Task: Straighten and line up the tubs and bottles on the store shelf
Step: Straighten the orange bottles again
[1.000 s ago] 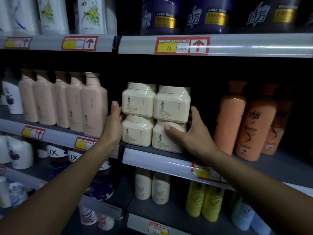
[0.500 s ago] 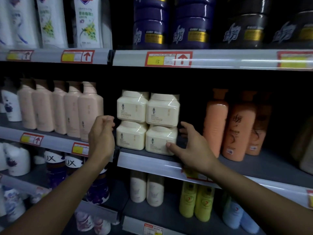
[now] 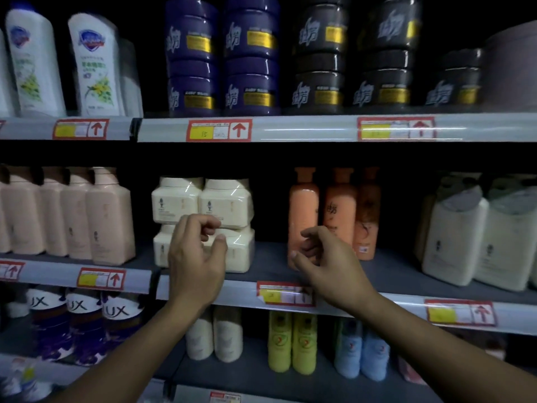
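Cream tubs (image 3: pixel 200 205) stand two wide and two high on the middle shelf (image 3: pixel 392 266). My left hand (image 3: pixel 196 257) hovers in front of the lower tubs (image 3: pixel 238 251), fingers loosely curled, holding nothing. My right hand (image 3: pixel 322 261) hangs in front of the orange bottles (image 3: pixel 305 205), fingers loosely curled and empty, apart from the tubs. Pink bottles (image 3: pixel 107 216) stand in a row at the left of the tubs.
Purple tubs (image 3: pixel 220 59) and dark tubs (image 3: pixel 348 59) are stacked on the shelf above. Large cream bottles (image 3: pixel 470 237) stand at the right. Below are yellow bottles (image 3: pixel 292 344), blue bottles (image 3: pixel 360 353) and white-capped tubs (image 3: pixel 84 315). Price rails (image 3: pixel 334 128) run along the shelf edges.
Both hands have let go of the cream tubs and drawn back toward me. The right hand has shifted right, in front of the orange bottles. The view has tilted upward.
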### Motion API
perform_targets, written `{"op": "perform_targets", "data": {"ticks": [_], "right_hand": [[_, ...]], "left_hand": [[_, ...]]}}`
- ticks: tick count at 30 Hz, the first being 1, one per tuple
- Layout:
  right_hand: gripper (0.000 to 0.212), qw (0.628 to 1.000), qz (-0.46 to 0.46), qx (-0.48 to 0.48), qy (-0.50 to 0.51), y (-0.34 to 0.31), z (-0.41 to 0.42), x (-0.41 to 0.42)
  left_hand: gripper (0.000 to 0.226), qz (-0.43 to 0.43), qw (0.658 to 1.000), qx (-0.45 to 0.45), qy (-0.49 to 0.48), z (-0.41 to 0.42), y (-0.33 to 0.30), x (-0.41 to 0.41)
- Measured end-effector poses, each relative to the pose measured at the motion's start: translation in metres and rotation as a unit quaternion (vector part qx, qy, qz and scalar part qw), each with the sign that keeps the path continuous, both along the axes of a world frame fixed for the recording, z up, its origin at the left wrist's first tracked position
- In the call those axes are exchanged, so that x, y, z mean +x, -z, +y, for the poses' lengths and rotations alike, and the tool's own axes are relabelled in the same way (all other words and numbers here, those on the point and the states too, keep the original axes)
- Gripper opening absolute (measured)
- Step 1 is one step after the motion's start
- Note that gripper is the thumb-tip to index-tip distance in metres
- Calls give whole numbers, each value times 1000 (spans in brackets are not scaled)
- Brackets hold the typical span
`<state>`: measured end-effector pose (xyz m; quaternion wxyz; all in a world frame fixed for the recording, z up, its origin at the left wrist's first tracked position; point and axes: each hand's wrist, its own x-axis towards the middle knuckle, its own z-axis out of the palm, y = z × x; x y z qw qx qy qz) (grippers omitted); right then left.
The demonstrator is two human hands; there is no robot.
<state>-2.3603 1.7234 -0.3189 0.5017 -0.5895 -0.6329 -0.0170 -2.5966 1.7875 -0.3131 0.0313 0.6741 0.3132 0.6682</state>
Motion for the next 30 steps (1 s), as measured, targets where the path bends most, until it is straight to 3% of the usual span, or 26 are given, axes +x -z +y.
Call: {"op": "perform_targets", "data": {"ticks": [4,9,16,25,30], "right_hand": [[40,999,2,2,39,-1,-17,27],[54,996,22,-12,91,2,-34,52],[32,991,28,-26,125,9,-30,74],[72,984,19,-55,171,1,6,74],[74,980,19,-72,185,5,20,68]], "left_hand": [[20,44,998,-5,48,-15,-1,34],[28,107,990,-31,87,-17,5,70],[47,135,983,-109,66,1,10,113],[96,69,979,-190,0,30,-4,147],[86,45,980,-191,21,43,8,152]]}}
